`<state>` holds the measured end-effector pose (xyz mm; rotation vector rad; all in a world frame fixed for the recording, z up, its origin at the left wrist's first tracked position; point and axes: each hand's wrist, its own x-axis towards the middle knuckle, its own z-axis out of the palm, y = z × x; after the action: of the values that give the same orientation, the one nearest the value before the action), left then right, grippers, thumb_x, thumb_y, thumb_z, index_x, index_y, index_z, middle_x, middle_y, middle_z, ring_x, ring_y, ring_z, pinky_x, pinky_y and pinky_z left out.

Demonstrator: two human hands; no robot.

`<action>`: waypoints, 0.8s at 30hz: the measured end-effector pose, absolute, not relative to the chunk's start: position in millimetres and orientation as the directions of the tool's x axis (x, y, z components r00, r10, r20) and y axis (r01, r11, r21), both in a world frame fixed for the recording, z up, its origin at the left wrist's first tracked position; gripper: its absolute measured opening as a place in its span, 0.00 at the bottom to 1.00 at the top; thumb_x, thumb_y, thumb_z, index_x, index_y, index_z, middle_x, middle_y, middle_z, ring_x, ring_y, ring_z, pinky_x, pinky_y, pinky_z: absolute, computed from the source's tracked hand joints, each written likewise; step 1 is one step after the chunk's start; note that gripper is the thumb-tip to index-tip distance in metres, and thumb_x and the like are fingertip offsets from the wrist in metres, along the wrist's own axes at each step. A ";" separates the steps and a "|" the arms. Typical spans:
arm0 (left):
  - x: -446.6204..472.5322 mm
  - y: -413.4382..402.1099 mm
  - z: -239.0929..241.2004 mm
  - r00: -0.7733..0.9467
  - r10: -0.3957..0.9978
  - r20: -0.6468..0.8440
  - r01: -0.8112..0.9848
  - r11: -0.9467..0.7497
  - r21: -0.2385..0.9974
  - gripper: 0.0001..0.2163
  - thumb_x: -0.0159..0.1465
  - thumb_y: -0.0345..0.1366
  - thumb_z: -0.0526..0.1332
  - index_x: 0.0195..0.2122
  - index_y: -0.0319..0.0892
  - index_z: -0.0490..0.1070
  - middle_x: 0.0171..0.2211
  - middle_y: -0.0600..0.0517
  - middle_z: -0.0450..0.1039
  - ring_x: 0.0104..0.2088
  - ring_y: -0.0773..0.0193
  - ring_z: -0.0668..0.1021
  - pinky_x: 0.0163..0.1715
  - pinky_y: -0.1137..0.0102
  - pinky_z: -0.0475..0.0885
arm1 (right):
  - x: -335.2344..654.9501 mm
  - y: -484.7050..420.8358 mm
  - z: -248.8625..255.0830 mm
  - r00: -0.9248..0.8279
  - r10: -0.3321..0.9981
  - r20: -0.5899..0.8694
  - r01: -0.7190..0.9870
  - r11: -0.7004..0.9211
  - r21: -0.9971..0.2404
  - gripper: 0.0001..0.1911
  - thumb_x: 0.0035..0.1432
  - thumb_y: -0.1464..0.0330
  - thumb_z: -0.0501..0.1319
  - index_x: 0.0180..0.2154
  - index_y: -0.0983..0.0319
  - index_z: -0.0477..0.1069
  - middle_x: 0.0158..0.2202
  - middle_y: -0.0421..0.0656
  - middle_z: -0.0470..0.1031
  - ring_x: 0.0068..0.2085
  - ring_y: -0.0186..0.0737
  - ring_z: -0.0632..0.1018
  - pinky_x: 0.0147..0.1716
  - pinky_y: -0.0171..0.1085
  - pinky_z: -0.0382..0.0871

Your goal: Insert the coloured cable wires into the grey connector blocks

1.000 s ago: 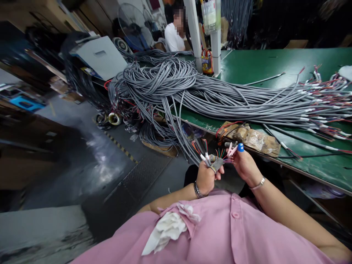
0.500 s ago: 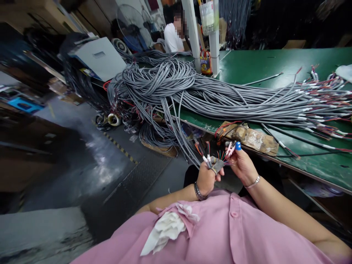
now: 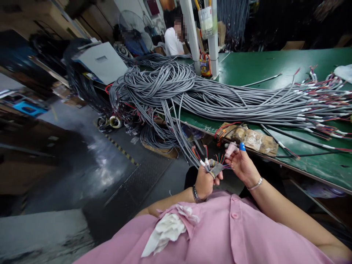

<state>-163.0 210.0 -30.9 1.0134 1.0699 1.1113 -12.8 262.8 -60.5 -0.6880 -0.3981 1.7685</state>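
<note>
My left hand (image 3: 205, 180) is closed around the ends of grey cables (image 3: 206, 167), just in front of my body. Stripped coloured wires (image 3: 194, 151) stick up from white-banded cable ends beside the knuckles. Another fan of thin wires (image 3: 220, 158), green, orange and purple, spreads from the grip toward the right. A worn grey covering (image 3: 216, 170) wraps a digit of this hand. My right hand (image 3: 244, 168) is at the wire tips, thumb and index finger apart. It has a blue thumb cover (image 3: 242, 147) and a pale pink finger wrap (image 3: 231, 149). Whether its fingertips touch the wires is unclear.
A big bundle of grey cables (image 3: 220, 99) lies along the green table (image 3: 247, 66), with stripped ends at the right. A worn wooden block (image 3: 260, 141) sits at the near edge. White posts (image 3: 214, 55) rise behind; a person in white (image 3: 172, 41) sits beyond.
My right hand has shifted slightly right and down, its thumb and wrapped index finger now farther apart. My left hand keeps hold of the cables, almost in place.
</note>
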 end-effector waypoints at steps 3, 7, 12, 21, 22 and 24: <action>-166.2 207.7 -28.7 0.101 0.985 -0.138 -0.175 0.154 0.972 0.17 0.59 0.48 0.61 0.23 0.39 0.65 0.17 0.55 0.68 0.12 0.76 0.64 0.12 0.77 0.53 | -7.6 263.2 -63.8 -0.228 0.946 -0.232 -0.731 -0.323 -0.602 0.25 0.54 0.45 0.57 0.38 0.59 0.76 0.33 0.42 0.76 0.32 0.34 0.74 0.30 0.32 0.69; -168.1 206.6 -28.4 0.089 0.983 -0.159 -0.170 0.173 0.970 0.17 0.58 0.49 0.62 0.24 0.39 0.65 0.17 0.55 0.69 0.11 0.75 0.64 0.12 0.77 0.52 | -3.5 261.0 -61.5 -0.284 0.931 -0.231 -0.683 -0.366 -0.632 0.27 0.53 0.43 0.56 0.36 0.59 0.75 0.32 0.43 0.75 0.31 0.36 0.73 0.29 0.34 0.68; -168.1 207.7 -32.2 0.089 0.983 -0.159 -0.181 0.173 0.968 0.18 0.58 0.49 0.62 0.22 0.39 0.64 0.17 0.55 0.69 0.12 0.75 0.64 0.12 0.77 0.53 | -0.8 256.3 -52.6 -0.368 0.906 -0.209 -0.636 -0.409 -0.654 0.22 0.53 0.47 0.60 0.33 0.59 0.74 0.33 0.43 0.75 0.29 0.35 0.71 0.29 0.34 0.67; -171.2 208.3 -46.7 0.147 0.977 -0.152 -0.117 0.169 0.979 0.16 0.60 0.46 0.61 0.23 0.38 0.65 0.18 0.54 0.69 0.13 0.75 0.65 0.13 0.77 0.56 | 8.9 249.0 -51.0 -0.547 0.813 -0.200 -0.326 -0.427 -0.844 0.14 0.52 0.59 0.66 0.30 0.64 0.74 0.25 0.40 0.71 0.26 0.32 0.69 0.28 0.33 0.66; -172.3 208.0 -47.6 0.155 0.975 -0.156 -0.094 0.172 0.981 0.16 0.60 0.46 0.61 0.24 0.39 0.66 0.18 0.54 0.69 0.13 0.75 0.65 0.13 0.77 0.56 | 10.0 249.4 -50.4 -0.539 0.818 -0.202 -0.280 -0.400 -0.873 0.13 0.51 0.60 0.67 0.29 0.64 0.74 0.25 0.40 0.71 0.26 0.31 0.69 0.27 0.32 0.65; -174.1 207.2 -48.6 0.178 0.971 -0.160 -0.041 0.170 0.985 0.16 0.60 0.46 0.61 0.24 0.39 0.66 0.18 0.54 0.70 0.13 0.75 0.66 0.14 0.77 0.57 | 10.8 250.2 -48.7 -0.507 0.840 -0.195 -0.187 -0.328 -0.926 0.12 0.49 0.62 0.69 0.29 0.64 0.75 0.25 0.39 0.71 0.25 0.30 0.68 0.25 0.30 0.63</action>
<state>-174.1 207.2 -48.6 1.1244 1.1154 0.9870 10.8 250.2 -48.7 -0.9138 -1.1989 1.9031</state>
